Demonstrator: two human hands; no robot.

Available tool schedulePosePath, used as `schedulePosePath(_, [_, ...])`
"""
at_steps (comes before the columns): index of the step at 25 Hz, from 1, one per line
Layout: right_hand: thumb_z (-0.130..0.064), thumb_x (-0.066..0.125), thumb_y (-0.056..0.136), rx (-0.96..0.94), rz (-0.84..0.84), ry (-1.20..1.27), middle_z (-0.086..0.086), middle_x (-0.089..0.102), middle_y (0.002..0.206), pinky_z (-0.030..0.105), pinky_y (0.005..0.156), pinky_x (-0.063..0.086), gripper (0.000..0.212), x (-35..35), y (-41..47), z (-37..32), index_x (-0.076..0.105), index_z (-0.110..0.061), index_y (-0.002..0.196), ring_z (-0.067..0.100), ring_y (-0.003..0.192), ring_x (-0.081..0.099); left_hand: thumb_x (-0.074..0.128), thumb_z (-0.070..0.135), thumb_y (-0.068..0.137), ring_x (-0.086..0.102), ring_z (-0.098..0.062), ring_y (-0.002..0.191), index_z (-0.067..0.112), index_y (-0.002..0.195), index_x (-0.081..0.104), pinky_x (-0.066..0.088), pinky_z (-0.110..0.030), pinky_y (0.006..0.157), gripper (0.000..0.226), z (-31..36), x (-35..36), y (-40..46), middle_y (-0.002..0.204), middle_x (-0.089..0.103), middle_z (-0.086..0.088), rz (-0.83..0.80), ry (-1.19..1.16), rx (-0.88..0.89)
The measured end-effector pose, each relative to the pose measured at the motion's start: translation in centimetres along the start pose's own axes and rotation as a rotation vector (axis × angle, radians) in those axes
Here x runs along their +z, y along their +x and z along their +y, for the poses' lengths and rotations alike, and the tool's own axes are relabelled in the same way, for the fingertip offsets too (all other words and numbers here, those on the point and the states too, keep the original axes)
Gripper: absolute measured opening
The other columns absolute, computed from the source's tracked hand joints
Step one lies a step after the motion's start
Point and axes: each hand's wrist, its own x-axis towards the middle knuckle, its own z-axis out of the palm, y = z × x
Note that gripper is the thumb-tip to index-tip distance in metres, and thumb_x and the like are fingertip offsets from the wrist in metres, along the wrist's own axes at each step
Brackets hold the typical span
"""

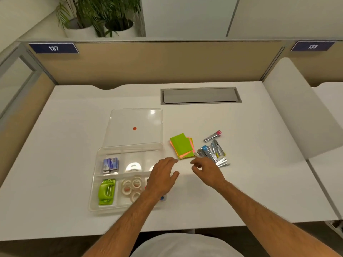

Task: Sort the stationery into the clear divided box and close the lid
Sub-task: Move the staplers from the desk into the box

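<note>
The clear divided box (96, 165) lies on the white desk with its lid (135, 119) folded back flat behind it. Its compartments hold staple boxes (110, 164), a green hole punch (107, 191) and several tape rolls (132, 186). My left hand (162, 176) hovers flat over the box's right edge, fingers relaxed, hiding the right compartments. My right hand (206, 172) is beside it, fingers loosely curled, fingertips near a pile of nail clippers (213, 153). A stack of green and orange sticky notes (182, 148) lies just beyond both hands.
One nail clipper with a pink end (212, 136) lies apart, behind the pile. A grey cable hatch (200, 95) is set into the desk at the back. A beige partition (148, 62) bounds the desk behind, and a white divider (297, 108) stands on the right.
</note>
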Motion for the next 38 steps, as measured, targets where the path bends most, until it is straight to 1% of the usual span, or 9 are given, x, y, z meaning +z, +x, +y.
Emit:
schedulePosePath(6, [-0.025, 0.061, 0.085, 0.244, 0.002, 0.007, -0.010, 0.066, 0.080, 0.030, 0.074, 0.051, 0.017, -1.9, -1.5, 6.3, 0.070, -0.027, 0.099, 0.016, 0.082, 0.063, 0.058, 0.031, 0.095, 0.041, -0.011, 0.131, 0.028, 0.136, 0.052, 0.030, -0.027, 0.108, 0.041, 2.5, 3.2, 0.5, 0.143, 0.049, 0.008, -0.106, -0.004, -0.017])
schedulePosePath(12, [-0.019, 0.061, 0.089, 0.334, 0.142, -0.052, 0.001, 0.060, 0.095, 0.035, 0.074, 0.049, 0.014, -3.1, -1.7, 10.7, 0.065, -0.016, 0.102, 0.022, 0.092, 0.058, 0.059, 0.024, 0.095, 0.045, -0.016, 0.126, 0.023, 0.129, 0.058, 0.031, -0.028, 0.105, 0.035, 3.6, 4.0, 5.3, 0.137, 0.055, 0.005, -0.163, 0.039, 0.062])
schedulePosePath(18, [-0.018, 0.060, 0.090, 0.421, 0.110, -0.112, 0.007, 0.056, 0.114, 0.043, 0.079, 0.052, 0.029, -3.5, -0.9, 12.9, 0.062, -0.014, 0.119, 0.027, 0.108, 0.052, 0.064, 0.013, 0.087, 0.049, -0.027, 0.121, 0.015, 0.125, 0.062, 0.038, -0.039, 0.100, 0.038, 4.1, 5.2, 10.6, 0.130, 0.060, -0.003, -0.209, 0.108, 0.131])
schedulePosePath(22, [-0.018, 0.057, 0.091, 0.459, 0.039, -0.174, 0.005, 0.052, 0.118, 0.043, 0.076, 0.053, 0.034, -3.1, -0.4, 13.6, 0.058, -0.015, 0.125, 0.026, 0.111, 0.049, 0.062, 0.017, 0.087, 0.037, -0.027, 0.132, 0.018, 0.140, 0.047, 0.034, -0.040, 0.102, 0.055, 3.7, 6.5, 13.5, 0.141, 0.051, 0.001, -0.312, 0.232, 0.121])
schedulePosePath(25, [-0.016, 0.055, 0.092, 0.484, 0.009, -0.219, 0.006, 0.051, 0.118, 0.042, 0.073, 0.053, 0.035, -3.0, -0.2, 13.9, 0.056, -0.015, 0.127, 0.026, 0.111, 0.048, 0.060, 0.017, 0.089, 0.025, -0.028, 0.142, 0.020, 0.151, 0.029, 0.023, -0.040, 0.110, 0.070, 3.5, 7.6, 14.5, 0.148, 0.044, -0.003, -0.396, 0.214, 0.105])
schedulePosePath(29, [-0.020, 0.057, 0.093, 0.477, -0.037, -0.257, 0.005, 0.052, 0.114, 0.040, 0.070, 0.052, 0.027, -2.8, -0.5, 14.1, 0.059, -0.015, 0.119, 0.025, 0.108, 0.048, 0.066, 0.015, 0.086, 0.029, -0.028, 0.139, 0.023, 0.156, 0.010, 0.023, -0.038, 0.110, 0.090, 3.7, 8.8, 14.6, 0.144, 0.045, -0.011, -0.403, 0.116, 0.055])
schedulePosePath(34, [-0.023, 0.060, 0.092, 0.420, -0.064, -0.247, 0.000, 0.053, 0.109, 0.039, 0.066, 0.052, 0.016, -2.6, -1.5, 14.0, 0.062, -0.017, 0.107, 0.022, 0.104, 0.049, 0.068, 0.015, 0.084, 0.048, -0.022, 0.114, 0.022, 0.150, 0.031, 0.034, -0.036, 0.100, 0.076, 3.4, 9.2, 14.1, 0.112, 0.060, 0.004, -0.316, 0.070, 0.059])
schedulePosePath(36, [-0.024, 0.060, 0.093, 0.387, -0.063, -0.221, -0.001, 0.053, 0.106, 0.040, 0.066, 0.052, 0.012, -2.9, -1.6, 13.9, 0.062, -0.018, 0.104, 0.022, 0.101, 0.050, 0.067, 0.016, 0.084, 0.048, -0.022, 0.112, 0.022, 0.147, 0.035, 0.035, -0.036, 0.099, 0.071, 3.4, 9.1, 13.7, 0.110, 0.060, 0.004, -0.301, 0.082, 0.084])
schedulePosePath(38, [-0.025, 0.059, 0.094, 0.360, -0.065, -0.199, -0.002, 0.053, 0.106, 0.039, 0.068, 0.052, 0.012, -3.2, -1.5, 13.7, 0.062, -0.019, 0.103, 0.021, 0.100, 0.049, 0.071, 0.026, 0.081, 0.046, -0.022, 0.119, 0.021, 0.149, 0.031, 0.031, -0.035, 0.103, 0.079, 3.4, 9.0, 13.1, 0.117, 0.059, 0.003, -0.321, 0.133, 0.121])
